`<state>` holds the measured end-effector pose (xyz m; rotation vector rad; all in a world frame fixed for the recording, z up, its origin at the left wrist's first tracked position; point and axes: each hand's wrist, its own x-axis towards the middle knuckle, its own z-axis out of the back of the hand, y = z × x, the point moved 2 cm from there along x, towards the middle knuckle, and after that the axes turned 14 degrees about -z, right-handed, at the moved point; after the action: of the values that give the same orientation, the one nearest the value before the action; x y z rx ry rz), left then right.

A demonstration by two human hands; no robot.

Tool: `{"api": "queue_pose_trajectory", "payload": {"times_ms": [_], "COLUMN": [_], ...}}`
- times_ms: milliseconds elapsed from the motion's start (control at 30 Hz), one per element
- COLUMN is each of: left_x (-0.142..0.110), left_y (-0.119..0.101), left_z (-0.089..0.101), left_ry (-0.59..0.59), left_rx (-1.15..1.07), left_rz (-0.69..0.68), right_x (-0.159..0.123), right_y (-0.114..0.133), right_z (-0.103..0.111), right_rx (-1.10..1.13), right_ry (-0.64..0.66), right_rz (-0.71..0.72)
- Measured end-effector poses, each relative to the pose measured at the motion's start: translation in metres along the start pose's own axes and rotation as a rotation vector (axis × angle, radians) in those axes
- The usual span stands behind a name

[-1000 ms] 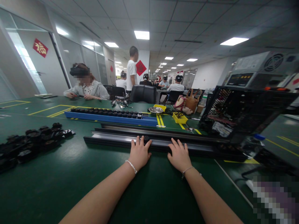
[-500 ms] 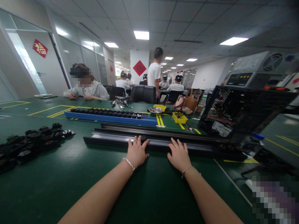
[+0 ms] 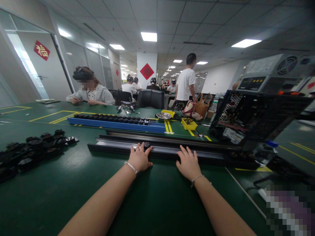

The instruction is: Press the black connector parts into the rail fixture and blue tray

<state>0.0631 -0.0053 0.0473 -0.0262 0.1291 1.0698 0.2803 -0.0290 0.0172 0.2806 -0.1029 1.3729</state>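
A long black and silver rail (image 3: pixel 115 146) lies across the green table (image 3: pixel 73 183) in front of me. My left hand (image 3: pixel 139 158) rests on its near edge with fingers stretched over it, touching a small black part (image 3: pixel 147 144) that sits in the rail's groove. My right hand (image 3: pixel 188 163) lies flat and open on the rail a little to the right, fingers spread. Neither hand grips anything.
A pile of black parts (image 3: pixel 31 149) lies at the left. A blue rail (image 3: pixel 115 124) lined with black parts runs behind. Yellow trays (image 3: pixel 189 124), a metal bowl (image 3: pixel 163 116) and an open computer case (image 3: pixel 256 114) stand at the right. A seated person (image 3: pixel 90 91) works opposite; another person (image 3: pixel 185 85) stands behind.
My left hand has slid left along the rail, the small black part moving with it. My right hand stayed put. The standing person in the background walked to the right.
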Motion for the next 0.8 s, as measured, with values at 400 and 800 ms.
{"api": "queue_pose_trajectory", "payload": {"times_ms": [400,800], "left_x": [0.003,0.003], "left_y": [0.005,0.015], "left_z": [0.000,0.001], "left_ry": [0.071,0.134], "left_rx": [-0.024,-0.030], "left_rz": [0.025,0.055], "right_x": [0.001,0.001], "right_y": [-0.001,-0.001], "right_z": [-0.005,-0.004], "right_rx": [-0.005,-0.010], "right_ry": [-0.045,-0.035], "right_rz": [0.001,0.002]}}
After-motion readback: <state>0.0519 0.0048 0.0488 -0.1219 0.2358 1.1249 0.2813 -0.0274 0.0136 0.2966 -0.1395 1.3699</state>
